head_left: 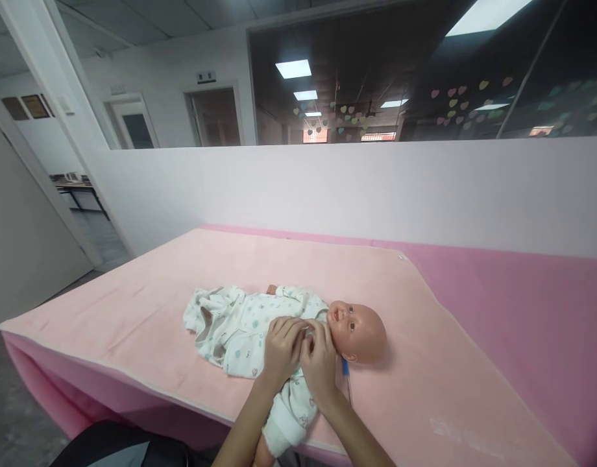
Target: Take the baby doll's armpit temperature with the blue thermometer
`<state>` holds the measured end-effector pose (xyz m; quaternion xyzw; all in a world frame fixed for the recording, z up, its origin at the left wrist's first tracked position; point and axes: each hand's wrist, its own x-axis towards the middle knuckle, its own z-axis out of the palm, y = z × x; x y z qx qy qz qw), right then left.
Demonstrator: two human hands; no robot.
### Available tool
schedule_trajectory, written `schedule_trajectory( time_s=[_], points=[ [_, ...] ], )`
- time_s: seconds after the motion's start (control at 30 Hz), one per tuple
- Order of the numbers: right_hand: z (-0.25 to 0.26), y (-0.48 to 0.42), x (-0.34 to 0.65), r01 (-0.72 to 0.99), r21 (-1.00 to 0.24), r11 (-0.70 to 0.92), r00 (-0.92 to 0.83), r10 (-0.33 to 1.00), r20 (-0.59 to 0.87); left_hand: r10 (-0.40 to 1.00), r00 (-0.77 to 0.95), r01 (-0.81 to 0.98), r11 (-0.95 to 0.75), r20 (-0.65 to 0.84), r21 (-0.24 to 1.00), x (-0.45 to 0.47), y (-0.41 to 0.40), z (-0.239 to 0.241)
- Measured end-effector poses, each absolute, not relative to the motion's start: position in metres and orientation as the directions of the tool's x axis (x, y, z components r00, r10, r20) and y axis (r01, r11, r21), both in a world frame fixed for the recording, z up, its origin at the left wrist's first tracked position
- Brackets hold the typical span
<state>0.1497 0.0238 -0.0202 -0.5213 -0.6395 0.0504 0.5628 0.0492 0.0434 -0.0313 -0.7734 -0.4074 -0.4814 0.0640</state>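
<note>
White wall (328, 194) runs across beyond the doll (361, 332), with dark glass (415, 78) above it. A pale pink blanket (157, 272) spreads beneath the doll, and a deeper pink cover (522, 292) shows past the blanket's edge, to the doll's right as I look. The doll lies on its back, head to my right, in a white printed garment (247, 334) whose crumpled lower end trails to the left of its body. A sleeve (302, 394) comes from the doll toward me, between my forearms. My left hand (283, 344) and right hand (319, 353) meet below the doll's chin, fingers bent into nearly closed pinches on the garment's front; exactly which fold I have, I can't tell. Something small and blue (346, 367) sits near the doll's neck.
</note>
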Motion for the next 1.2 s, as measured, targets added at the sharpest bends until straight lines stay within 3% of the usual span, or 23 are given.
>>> schedule_trajectory(
  time_s=[0.3, 0.83, 1.2],
  points=[
    [-0.037, 0.027, 0.154, 0.515, -0.717, 0.471, 0.254, 0.714, 0.652, 0.653, 0.184, 0.723, -0.597, 0.735, 0.349, 0.052, 0.040, -0.027],
    [-0.046, 0.030, 0.151, 0.575, -0.653, 0.493, 0.246, 0.657, 0.713, 0.679, 0.098, 0.689, -0.574, 0.728, 0.443, 0.051, 0.042, -0.034],
    [-0.044, 0.029, 0.149, 0.562, -0.684, 0.465, 0.270, 0.679, 0.683, 0.660, 0.107, 0.700, -0.581, 0.743, 0.415, 0.051, 0.042, -0.037]
  ],
)
